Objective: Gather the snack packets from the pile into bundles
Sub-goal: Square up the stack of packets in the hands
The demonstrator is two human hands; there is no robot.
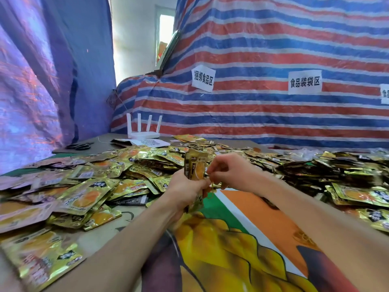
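Fingers of the left hand [185, 191] curl round an upright bundle of packets [195, 166] above the worktop [101, 234], while the right hand [228, 172] pinches a thin band [212, 186] beside it.

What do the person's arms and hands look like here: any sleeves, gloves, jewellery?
Both arms are bare along all that shows: there is no sleeve on the left forearm or the right forearm. The left hand and the right hand wear no gloves. No ring, watch or wristband shows, and no tape or markings are visible.
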